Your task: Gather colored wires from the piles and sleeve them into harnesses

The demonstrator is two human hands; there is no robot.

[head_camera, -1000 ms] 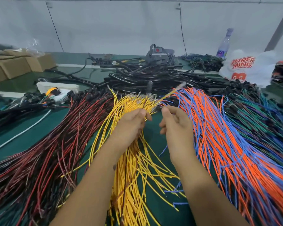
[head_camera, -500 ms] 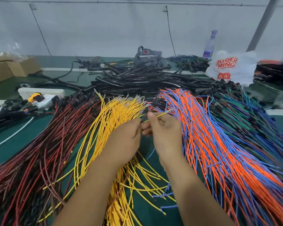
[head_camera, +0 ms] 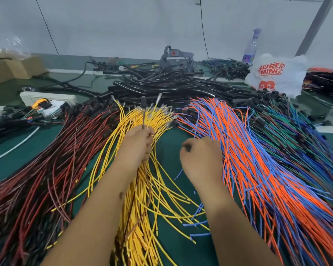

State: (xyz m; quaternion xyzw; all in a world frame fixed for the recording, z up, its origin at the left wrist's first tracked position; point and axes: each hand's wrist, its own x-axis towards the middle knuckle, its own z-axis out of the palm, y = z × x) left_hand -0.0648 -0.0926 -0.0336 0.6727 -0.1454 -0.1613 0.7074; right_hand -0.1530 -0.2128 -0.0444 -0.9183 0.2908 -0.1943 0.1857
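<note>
Piles of colored wires fan out on the green table [head_camera: 171, 246]: red and dark wires [head_camera: 46, 169] at left, yellow wires [head_camera: 138, 237] in the middle, orange and blue wires [head_camera: 267, 169] at right, green and blue wires [head_camera: 300, 131] far right. My left hand [head_camera: 136, 144] sits over the yellow pile and pinches a thin dark wire with a black end [head_camera: 143, 104] that stands upright, together with a yellow wire [head_camera: 156, 101]. My right hand [head_camera: 200, 154] is curled at the left edge of the orange and blue pile; its fingertips are hidden.
A heap of black sleeve tubes [head_camera: 171, 87] lies behind the wire piles. A white printed bag [head_camera: 277, 73] and a bottle [head_camera: 251, 48] stand at the back right. Cardboard boxes [head_camera: 8, 68] and a white power strip [head_camera: 46, 96] are at the back left.
My hands have parted. The right hand let go of the yellow wire and moved right and down to the orange and blue pile. The left hand holds the wires upright.
</note>
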